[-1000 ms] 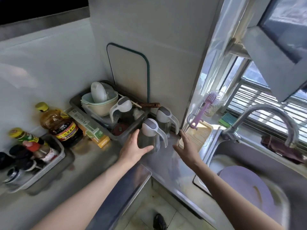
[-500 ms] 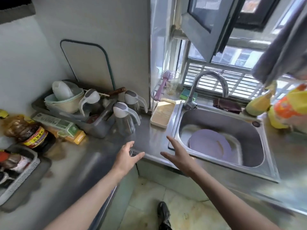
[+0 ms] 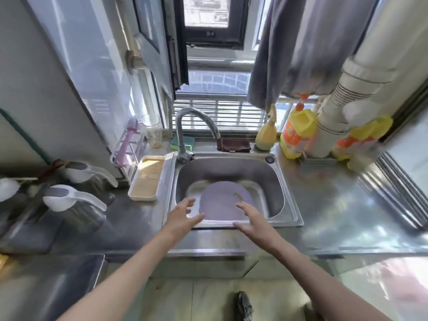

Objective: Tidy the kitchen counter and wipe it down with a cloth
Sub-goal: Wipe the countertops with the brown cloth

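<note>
Both of my hands hover over the front rim of the steel sink (image 3: pixel 290 205). My left hand (image 3: pixel 185 215) has its fingers spread and holds nothing. My right hand (image 3: pixel 251 217) is also spread and empty. A round purple plate (image 3: pixel 222 205) lies in the sink bowl just beyond my fingertips. A dark brown cloth (image 3: pixel 234 144) lies folded on the ledge behind the sink, under the faucet (image 3: pixel 192 126) spout. A green and yellow sponge (image 3: pixel 184 142) sits beside the faucet base. The steel counter (image 3: pixel 129 218) runs to both sides of the sink.
Two grey-lidded oil dispensers (image 3: pixel 76 202) stand on the counter at left, with a cream tray (image 3: pixel 147 178) next to the sink. A purple brush (image 3: pixel 126 144) and a glass (image 3: pixel 154 135) sit by the window. Yellow detergent bottles (image 3: pixel 297 133) and stacked paper cups (image 3: pixel 335 126) crowd the right ledge.
My view has swung right from the dish rack corner to the sink. My left hand let go of the oil dispenser, and both hands moved right to the sink's front.
</note>
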`<control>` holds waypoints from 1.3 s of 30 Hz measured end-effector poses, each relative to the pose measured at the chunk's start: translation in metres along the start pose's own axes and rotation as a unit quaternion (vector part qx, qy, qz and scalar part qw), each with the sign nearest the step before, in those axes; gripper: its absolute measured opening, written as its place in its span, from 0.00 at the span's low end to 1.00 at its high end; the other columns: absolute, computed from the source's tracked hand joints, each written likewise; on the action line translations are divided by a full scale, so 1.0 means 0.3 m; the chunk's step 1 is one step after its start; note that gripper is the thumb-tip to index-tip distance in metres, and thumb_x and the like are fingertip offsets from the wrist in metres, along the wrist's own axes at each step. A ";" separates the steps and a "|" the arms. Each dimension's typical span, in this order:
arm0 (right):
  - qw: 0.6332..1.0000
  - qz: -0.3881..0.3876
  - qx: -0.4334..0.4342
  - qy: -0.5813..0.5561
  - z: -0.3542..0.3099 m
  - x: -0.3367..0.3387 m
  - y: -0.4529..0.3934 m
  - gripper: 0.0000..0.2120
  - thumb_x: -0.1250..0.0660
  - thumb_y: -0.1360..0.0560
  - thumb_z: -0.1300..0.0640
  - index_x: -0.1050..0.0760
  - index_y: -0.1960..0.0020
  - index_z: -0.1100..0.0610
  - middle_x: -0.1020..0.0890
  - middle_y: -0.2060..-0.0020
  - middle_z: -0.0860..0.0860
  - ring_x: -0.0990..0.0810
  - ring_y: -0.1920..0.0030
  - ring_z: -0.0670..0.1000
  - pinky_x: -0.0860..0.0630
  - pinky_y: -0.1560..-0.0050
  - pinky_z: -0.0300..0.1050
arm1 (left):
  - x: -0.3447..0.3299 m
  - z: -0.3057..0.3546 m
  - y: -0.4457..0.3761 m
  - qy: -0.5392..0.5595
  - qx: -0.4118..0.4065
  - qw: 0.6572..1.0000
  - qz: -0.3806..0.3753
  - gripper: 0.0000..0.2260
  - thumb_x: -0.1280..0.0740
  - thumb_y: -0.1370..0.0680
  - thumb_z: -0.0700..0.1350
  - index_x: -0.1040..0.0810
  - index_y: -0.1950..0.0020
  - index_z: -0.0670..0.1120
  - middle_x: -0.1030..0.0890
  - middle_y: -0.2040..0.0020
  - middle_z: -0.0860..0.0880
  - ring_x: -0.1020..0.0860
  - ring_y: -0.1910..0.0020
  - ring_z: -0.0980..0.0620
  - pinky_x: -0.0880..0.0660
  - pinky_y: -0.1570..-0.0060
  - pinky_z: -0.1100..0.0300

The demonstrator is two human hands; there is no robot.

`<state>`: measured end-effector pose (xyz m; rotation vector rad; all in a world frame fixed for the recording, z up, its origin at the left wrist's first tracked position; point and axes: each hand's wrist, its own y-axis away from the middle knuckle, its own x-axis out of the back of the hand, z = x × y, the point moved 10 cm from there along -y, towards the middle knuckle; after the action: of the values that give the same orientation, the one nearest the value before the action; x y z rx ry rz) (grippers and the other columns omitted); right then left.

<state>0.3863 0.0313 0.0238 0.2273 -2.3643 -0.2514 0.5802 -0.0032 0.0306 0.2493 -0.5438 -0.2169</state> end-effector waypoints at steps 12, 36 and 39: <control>0.998 0.026 -0.053 0.000 0.341 0.414 -0.386 0.26 0.35 0.25 0.61 0.37 0.29 0.60 0.31 0.32 0.57 0.31 0.34 0.54 0.36 0.33 0.43 | -0.244 0.215 -0.432 -0.049 0.018 0.999 -0.014 0.24 0.29 0.28 0.46 0.32 0.34 0.42 0.26 0.37 0.43 0.26 0.41 0.47 0.30 0.40 0.55; 0.919 0.184 -0.266 -0.226 0.549 0.360 -1.288 0.22 0.33 0.25 0.52 0.30 0.37 0.65 0.23 0.44 0.54 0.26 0.41 0.54 0.31 0.41 0.45 | -0.326 -0.012 -0.928 -0.017 0.120 0.992 -0.023 0.17 0.32 0.26 0.43 0.29 0.38 0.45 0.25 0.45 0.49 0.24 0.48 0.51 0.28 0.48 0.60; 0.930 0.166 -0.234 -0.229 0.515 0.370 -1.269 0.21 0.33 0.25 0.52 0.28 0.38 0.63 0.24 0.48 0.51 0.27 0.45 0.51 0.31 0.44 0.44 | -0.310 0.002 -0.930 -0.012 0.117 0.993 -0.024 0.15 0.33 0.26 0.43 0.28 0.40 0.45 0.25 0.45 0.49 0.23 0.49 0.50 0.27 0.47 0.58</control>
<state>0.2343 -0.3443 -0.1061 -0.5098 -2.6505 -0.7560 0.4642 -0.2426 -0.0947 0.4886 -0.5886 -0.2030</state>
